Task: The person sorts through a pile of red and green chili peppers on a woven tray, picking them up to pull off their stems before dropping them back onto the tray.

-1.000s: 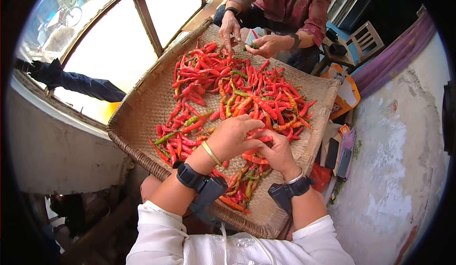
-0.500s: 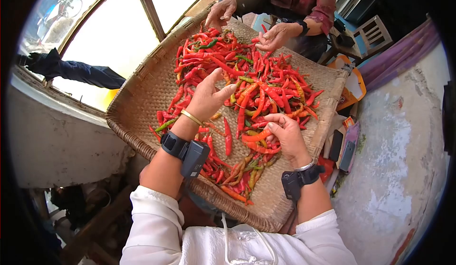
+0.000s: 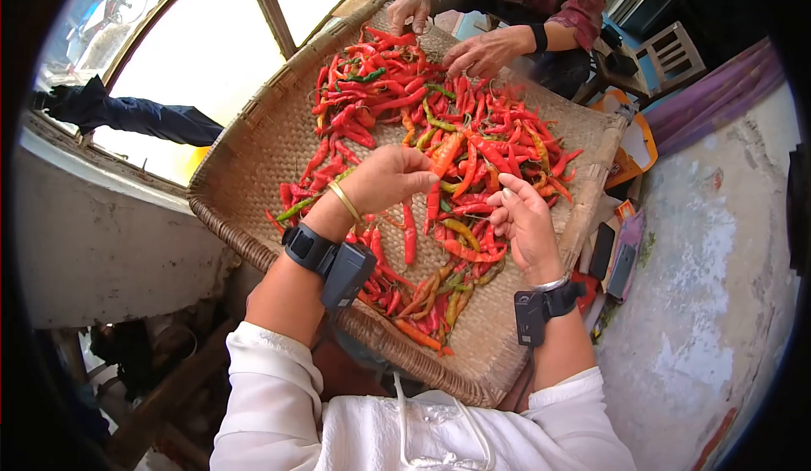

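Red chili peppers (image 3: 507, 146), with some green and orange ones, lie in heaps on a large woven basket tray (image 3: 262, 141). My left hand (image 3: 390, 179) is closed over the middle of the tray, its thumb and fingertips pinched at the lower end of an orange chili pepper (image 3: 446, 154). To its right, my right hand (image 3: 524, 222) hovers above the peppers with fingers curled and thumb near the index finger. Whether anything small is between those fingertips cannot be made out. A smaller row of mixed peppers (image 3: 435, 298) lies nearest me.
Across the tray, a co-worker's two hands (image 3: 490, 51) are at the far heap. A window (image 3: 203, 57) with a dark cloth bundle (image 3: 139, 120) borders the left. A rough wall (image 3: 684, 260) stands at the right, with boxes beside it and a wooden chair (image 3: 672, 57) behind.
The orange pepper has passed from my right hand to my left. My left hand has lowered and closed; my right has risen slightly. The co-worker's hands have come down onto the far heap.
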Demonstrator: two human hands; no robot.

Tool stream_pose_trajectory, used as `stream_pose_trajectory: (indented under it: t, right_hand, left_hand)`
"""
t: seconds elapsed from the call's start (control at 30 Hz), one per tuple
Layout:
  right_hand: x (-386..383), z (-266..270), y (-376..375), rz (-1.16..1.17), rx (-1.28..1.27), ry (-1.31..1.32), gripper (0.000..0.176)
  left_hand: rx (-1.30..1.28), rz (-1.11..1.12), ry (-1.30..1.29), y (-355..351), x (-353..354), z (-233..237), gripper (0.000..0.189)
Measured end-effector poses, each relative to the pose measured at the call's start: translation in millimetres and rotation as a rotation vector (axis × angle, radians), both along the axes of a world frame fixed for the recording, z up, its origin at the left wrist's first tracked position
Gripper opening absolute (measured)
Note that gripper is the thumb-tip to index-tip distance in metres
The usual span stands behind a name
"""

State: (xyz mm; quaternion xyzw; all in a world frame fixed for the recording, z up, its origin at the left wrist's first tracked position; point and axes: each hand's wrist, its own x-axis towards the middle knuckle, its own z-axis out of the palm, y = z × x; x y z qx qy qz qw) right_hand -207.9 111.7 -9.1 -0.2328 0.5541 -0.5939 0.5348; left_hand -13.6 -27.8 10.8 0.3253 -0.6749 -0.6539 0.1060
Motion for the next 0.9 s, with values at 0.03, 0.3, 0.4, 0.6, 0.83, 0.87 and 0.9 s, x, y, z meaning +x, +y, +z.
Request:
stream_pose_trajectory:
  t: [0.03, 0.3, 0.4, 0.6, 0.83, 0.87, 0.9]
  right_hand:
    - [2, 0, 0, -0.001, 0.002, -0.006, 0.040]
    - [13, 6, 1, 0.141, 0.017, 0.137, 0.022]
    - [14, 7, 1, 0.161, 0.032, 0.134, 0.020]
    - [17, 4, 1, 0.202, 0.049, 0.129, 0.018]
    - [18, 6, 1, 0.225, 0.037, 0.161, 0.018]
    - [18, 5, 1, 0.236, 0.038, 0.169, 0.018]
    - [19, 5, 1, 0.247, 0.039, 0.177, 0.019]
  left_hand:
    - [0.020, 0.198, 0.132, -6, 1, 1, 0.029]
    - [-0.872, 0.133, -0.688, -36, 31, -41, 0.028]
    - [-0.954, -0.016, -0.786, -37, 33, -61, 0.026]
    - [-1.002, -0.058, -0.789, -41, 28, -73, 0.024]
    - [-0.437, -0.062, -0.333, -31, 25, -24, 0.023]
    - [-0.415, -0.104, -0.316, -29, 23, -20, 0.021]
    - [-0.414, -0.103, -0.316, -25, 20, -20, 0.021]
